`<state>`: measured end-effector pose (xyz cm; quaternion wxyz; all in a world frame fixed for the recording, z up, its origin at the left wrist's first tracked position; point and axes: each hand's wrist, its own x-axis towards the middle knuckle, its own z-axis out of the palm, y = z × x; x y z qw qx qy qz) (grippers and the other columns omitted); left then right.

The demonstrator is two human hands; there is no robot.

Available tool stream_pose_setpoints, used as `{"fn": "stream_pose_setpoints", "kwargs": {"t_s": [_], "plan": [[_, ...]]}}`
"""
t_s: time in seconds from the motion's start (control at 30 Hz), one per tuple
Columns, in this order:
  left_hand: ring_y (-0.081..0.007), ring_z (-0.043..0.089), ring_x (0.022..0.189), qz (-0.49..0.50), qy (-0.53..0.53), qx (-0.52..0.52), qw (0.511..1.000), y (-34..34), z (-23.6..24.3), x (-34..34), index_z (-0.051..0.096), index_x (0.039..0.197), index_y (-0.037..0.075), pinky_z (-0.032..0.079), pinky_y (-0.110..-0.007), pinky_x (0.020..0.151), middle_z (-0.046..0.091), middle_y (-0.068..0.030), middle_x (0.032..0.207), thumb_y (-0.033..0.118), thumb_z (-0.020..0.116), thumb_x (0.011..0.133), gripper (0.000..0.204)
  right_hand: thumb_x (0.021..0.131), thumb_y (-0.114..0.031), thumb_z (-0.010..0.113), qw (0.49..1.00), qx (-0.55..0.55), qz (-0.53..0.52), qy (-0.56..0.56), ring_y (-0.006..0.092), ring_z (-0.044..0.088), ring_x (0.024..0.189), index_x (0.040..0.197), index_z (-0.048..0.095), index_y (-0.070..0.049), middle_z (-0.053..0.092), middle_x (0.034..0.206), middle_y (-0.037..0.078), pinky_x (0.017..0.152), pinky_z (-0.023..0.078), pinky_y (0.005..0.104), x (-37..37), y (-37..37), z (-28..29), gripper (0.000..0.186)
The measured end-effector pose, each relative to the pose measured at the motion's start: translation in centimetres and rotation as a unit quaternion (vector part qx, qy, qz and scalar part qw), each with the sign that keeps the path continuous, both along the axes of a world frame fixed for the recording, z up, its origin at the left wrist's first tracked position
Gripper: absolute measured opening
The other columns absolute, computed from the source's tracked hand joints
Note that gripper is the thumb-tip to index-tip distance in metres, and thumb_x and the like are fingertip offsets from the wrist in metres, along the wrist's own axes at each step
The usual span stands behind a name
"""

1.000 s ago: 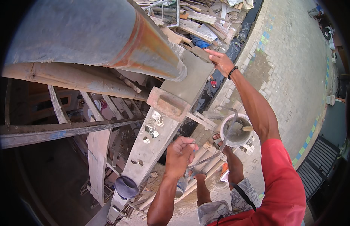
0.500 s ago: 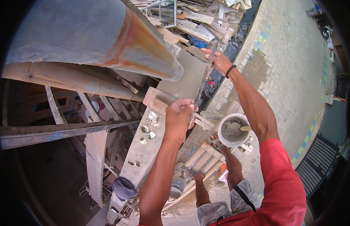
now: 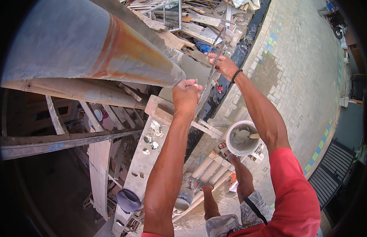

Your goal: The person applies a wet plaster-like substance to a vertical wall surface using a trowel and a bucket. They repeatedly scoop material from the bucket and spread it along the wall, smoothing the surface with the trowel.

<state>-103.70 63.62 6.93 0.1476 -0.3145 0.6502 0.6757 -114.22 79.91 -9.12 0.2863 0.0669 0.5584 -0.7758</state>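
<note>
Two hands frame one thin grey strip (image 3: pixel 210 78), whose long axis slants from near to far, leaning a little to the right. Its near stretch passes just right of the left hand (image 3: pixel 185 97), and its farther stretch crosses the fingers of the right hand (image 3: pixel 227 68). So the left hand is closer to the near end and the right hand to the far end. The left grip is curled, thumb and fingers drawn together; the right has its fingers reaching left across the strip. Blur and overlap hide the contact, so I cannot tell whether either grip actually clasps it.

Below the left wrist, a hollow reddish block (image 3: pixel 153 104) sits across the top of the pale wall (image 3: pixel 138 162), left of the strip's near end. The big grey pipe (image 3: pixel 92 43) ends just beside the left hand. Nearer and to the right stands a bucket (image 3: pixel 227 141) with grey mortar (image 3: pixel 242 137) inside.
</note>
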Motion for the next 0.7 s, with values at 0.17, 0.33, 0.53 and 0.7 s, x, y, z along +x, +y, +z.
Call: {"fn": "stream_pose_setpoints", "kwargs": {"t_s": [0.17, 0.33, 0.53, 0.7], "plan": [[-0.0085, 0.045, 0.049, 0.038, -0.018, 0.003, 0.999, 0.7, -0.6, 0.1, 0.048, 0.1, -0.004, 0.031, -0.022, 0.038, 0.058, -0.0091, 0.08, 0.0, 0.049, 0.084, 0.017, 0.089, -0.015, 0.054, 1.0, -0.031, 0.001, 0.006, 0.0051, 0.048, 0.077, 0.125, 0.053, -0.013, 0.057, 0.093, -0.005, 0.071, 0.04, 0.0214, 0.1, 0.1, 0.5, 0.037], [-0.0097, 0.046, 0.05, 0.087, -0.02, 0.005, 0.996, 1.5, -0.8, -0.1, 0.048, 0.102, -0.004, 0.031, -0.023, 0.037, 0.059, -0.0113, 0.081, 0.0, 0.05, 0.084, 0.019, 0.089, -0.014, 0.052, 1.0, -0.023, 0.01, 0.005, 0.0051, 0.041, 0.07, 0.127, 0.051, -0.013, 0.05, 0.081, -0.008, 0.066, 0.037, 0.022, 0.6, -0.2, 1.7, 0.039], [-0.0102, 0.047, 0.05, 0.11, -0.009, 0.006, 0.994, 1.6, -1.9, -0.2, 0.047, 0.104, -0.005, 0.031, -0.023, 0.036, 0.059, -0.0124, 0.08, -0.001, 0.05, 0.084, 0.021, 0.089, -0.012, 0.051, 1.0, -0.015, 0.014, 0.009, 0.0062, 0.047, 0.078, 0.127, 0.051, -0.013, 0.056, 0.092, -0.005, 0.072, 0.04, 0.0245, 0.4, 0.0, 0.9, 0.038], [-0.0106, 0.046, 0.05, 0.141, -0.01, 0.03, 0.99, 1.8, -1.6, -0.5, 0.047, 0.103, -0.004, 0.03, -0.024, 0.036, 0.058, -0.0123, 0.077, -0.002, 0.05, 0.082, 0.021, 0.089, -0.012, 0.052, 1.0, -0.023, 0.009, -0.002, 0.0089, 0.052, 0.091, 0.127, 0.051, -0.012, 0.058, 0.103, -0.002, 0.081, 0.043, 0.0275, 0.2, -0.1, 0.3, 0.038]]}}
